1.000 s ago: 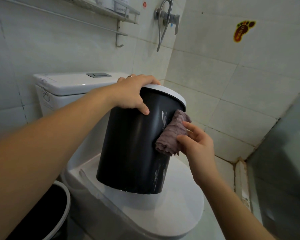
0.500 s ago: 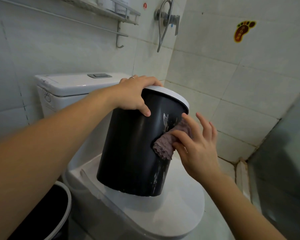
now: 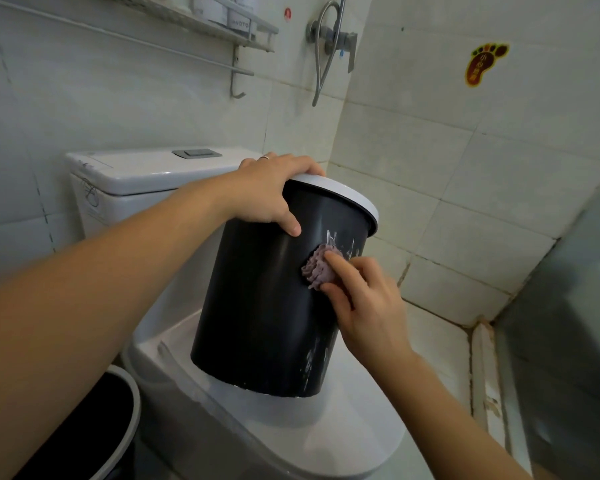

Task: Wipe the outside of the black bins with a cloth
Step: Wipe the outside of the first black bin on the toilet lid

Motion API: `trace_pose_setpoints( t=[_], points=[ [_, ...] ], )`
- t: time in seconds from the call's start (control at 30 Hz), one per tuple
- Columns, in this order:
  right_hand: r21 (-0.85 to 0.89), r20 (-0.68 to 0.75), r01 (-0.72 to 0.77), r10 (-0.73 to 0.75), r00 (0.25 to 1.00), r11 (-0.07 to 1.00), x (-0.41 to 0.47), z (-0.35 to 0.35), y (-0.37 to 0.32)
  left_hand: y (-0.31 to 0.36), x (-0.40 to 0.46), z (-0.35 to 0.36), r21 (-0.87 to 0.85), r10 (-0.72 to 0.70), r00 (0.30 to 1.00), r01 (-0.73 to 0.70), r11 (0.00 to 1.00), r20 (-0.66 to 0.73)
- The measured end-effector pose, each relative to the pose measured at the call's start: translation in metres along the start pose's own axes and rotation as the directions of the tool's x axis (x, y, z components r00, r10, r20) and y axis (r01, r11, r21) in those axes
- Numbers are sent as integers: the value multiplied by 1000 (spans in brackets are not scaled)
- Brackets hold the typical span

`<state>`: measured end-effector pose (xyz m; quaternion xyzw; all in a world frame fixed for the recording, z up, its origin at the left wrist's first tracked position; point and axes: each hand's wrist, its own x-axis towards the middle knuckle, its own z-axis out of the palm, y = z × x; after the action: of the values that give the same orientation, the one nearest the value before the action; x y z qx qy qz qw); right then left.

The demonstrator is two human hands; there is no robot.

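A black bin (image 3: pixel 257 306) with a white rim stands tilted on the closed toilet lid (image 3: pixel 343 438). White smears mark its right side near the top and bottom. My left hand (image 3: pixel 274 192) grips the rim, thumb down on the outer wall. My right hand (image 3: pixel 364 299) presses a bunched purple-grey cloth (image 3: pixel 317 268) against the bin's right side just below the upper smears, fingers laid over it. A second black bin (image 3: pixel 94 441) with a pale rim shows at the lower left beside the toilet.
The white toilet tank (image 3: pixel 136 181) sits right behind the bin. A wall shelf (image 3: pixel 222 22) and towel rail hang above it, a shower valve with hose (image 3: pixel 329 39) in the corner. Tiled wall lies to the right, a glass panel (image 3: pixel 568 341) at the far right.
My right hand has moved left and down the bin's side with the cloth, bunching it smaller under the fingers. The left hand keeps its grip on the rim.
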<state>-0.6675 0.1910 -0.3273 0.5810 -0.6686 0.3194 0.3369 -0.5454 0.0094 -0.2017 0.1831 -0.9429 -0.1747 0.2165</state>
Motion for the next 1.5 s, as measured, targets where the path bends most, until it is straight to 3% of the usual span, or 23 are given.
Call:
trace_pose_setpoints(
  t=[0.1, 0.23, 0.4, 0.47, 0.6, 0.83, 1.07, 1.27, 1.33, 1.5],
  points=[
    [121, 15, -141, 140, 990, 983, 3, 5, -7, -1, -1, -1, -18, -13, 1000, 13, 1000, 5],
    [99, 13, -140, 139, 990, 985, 12, 5, -11, -3, -2, -2, -31, -13, 1000, 13, 999, 3],
    [182, -60, -260, 274, 960, 948, 32, 2, -7, 0, 0, 1, -20, 7, 1000, -7, 1000, 5],
    [184, -76, -244, 262, 962, 952, 40, 2, -9, 3, 1, 2, -18, 23, 1000, -23, 1000, -4],
    [48, -85, -80, 84, 993, 996, 50, 2, -9, 1, 3, 2, 26, 43, 999, -43, 999, 8],
    [94, -144, -219, 231, 962, 971, 58, -1, 8, 0, 0, -1, -21, -20, 1000, 21, 1000, 16],
    [60, 29, 127, -128, 991, 990, 44, -12, 7, -4, -1, -1, -33, -46, 999, 47, 998, 9],
    [69, -51, -84, 87, 995, 994, 62, -14, 11, 0, -1, -1, -56, -69, 997, 70, 996, 35],
    [72, -18, -38, 40, 999, 997, 56, -13, 11, -1, -2, -1, -55, -73, 997, 75, 996, 28],
    [23, 129, 234, -235, 963, 972, 29, -16, 10, -8, -4, -5, -71, -91, 996, 92, 993, 18]
  ],
)
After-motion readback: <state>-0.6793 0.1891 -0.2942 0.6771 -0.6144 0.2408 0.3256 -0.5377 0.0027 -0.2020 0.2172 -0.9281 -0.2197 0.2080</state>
